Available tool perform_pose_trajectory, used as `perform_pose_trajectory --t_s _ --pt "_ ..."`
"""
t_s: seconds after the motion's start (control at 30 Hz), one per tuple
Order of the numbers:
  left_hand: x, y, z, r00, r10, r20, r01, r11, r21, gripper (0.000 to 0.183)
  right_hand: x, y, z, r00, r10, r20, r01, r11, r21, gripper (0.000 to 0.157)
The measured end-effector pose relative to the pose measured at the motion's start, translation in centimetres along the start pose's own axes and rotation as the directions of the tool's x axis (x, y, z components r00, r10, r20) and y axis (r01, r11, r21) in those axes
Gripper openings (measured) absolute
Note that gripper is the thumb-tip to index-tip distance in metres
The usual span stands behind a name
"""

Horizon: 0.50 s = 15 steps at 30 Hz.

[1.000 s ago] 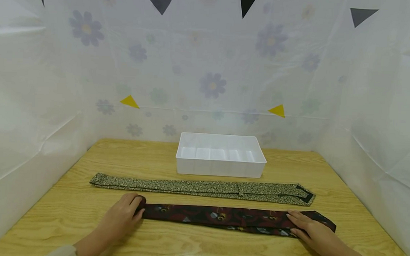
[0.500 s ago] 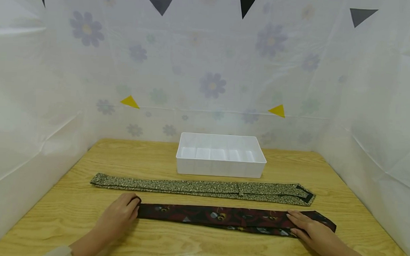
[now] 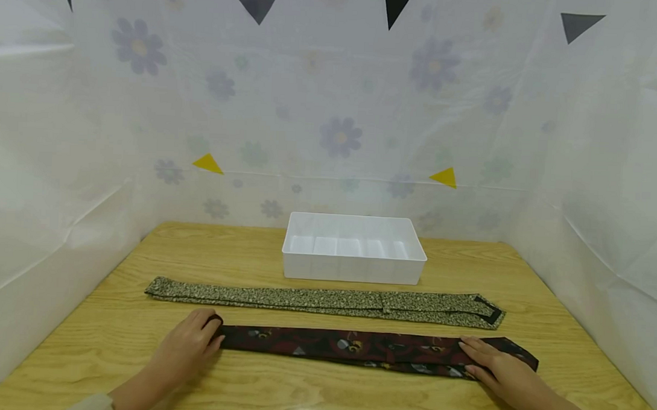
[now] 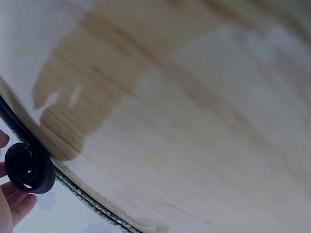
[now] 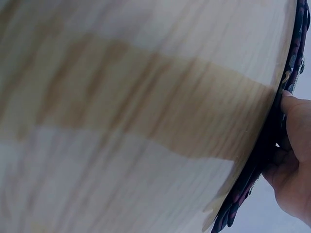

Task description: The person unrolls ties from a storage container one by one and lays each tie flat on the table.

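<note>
A dark red and black patterned necktie (image 3: 323, 343) lies folded lengthwise across the front of the table. My left hand (image 3: 188, 339) grips its left end, where the fabric bends into a small dark loop; in the left wrist view this end appears as a rolled coil (image 4: 30, 167) between thumb and fingers. At the other end, my right hand (image 3: 504, 377) rests with extended fingers on top of the wide part, close to the pointed tip. Behind it, a second necktie (image 3: 303, 299), speckled olive and black, lies flat and touched by neither hand.
A white plastic box (image 3: 353, 269) with upright dividers stands behind the ties, near the back of the wood-grain table (image 3: 223, 255). White flower-print sheeting (image 3: 343, 97) hangs at the back and encloses both sides.
My left hand has shifted slightly left, and the dark tie's gripped end has moved with it. My right hand and the speckled tie stay where they were.
</note>
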<state>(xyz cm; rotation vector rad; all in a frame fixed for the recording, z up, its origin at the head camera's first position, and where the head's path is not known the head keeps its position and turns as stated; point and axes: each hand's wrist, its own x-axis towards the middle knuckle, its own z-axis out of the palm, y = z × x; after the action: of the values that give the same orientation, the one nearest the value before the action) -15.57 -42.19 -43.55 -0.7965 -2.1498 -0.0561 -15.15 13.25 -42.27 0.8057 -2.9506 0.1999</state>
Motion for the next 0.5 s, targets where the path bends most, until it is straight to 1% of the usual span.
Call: perform_pose_trajectory --t_s 0.2,0.37,0.5 --pt "-0.2 -0.2 -0.16 0.999 -0.035 0.024 0.035 0.999 0.001 0.063 0.08 -0.03 0.01 1.0 -0.002 -0.011 0.002 1.0 -0.009 0.046" --pt "-0.17 -0.29 -0.17 0.999 -0.037 0.009 0.037 0.999 -0.005 0.059 0.04 -0.1 -0.01 1.0 0.003 -0.013 -0.003 1.0 -0.004 0.046" --pt "-0.13 -0.26 -0.22 0.999 -0.038 0.004 0.038 0.999 0.006 0.06 0.03 -0.04 0.03 1.0 0.008 -0.011 -0.008 1.0 -0.003 0.046"
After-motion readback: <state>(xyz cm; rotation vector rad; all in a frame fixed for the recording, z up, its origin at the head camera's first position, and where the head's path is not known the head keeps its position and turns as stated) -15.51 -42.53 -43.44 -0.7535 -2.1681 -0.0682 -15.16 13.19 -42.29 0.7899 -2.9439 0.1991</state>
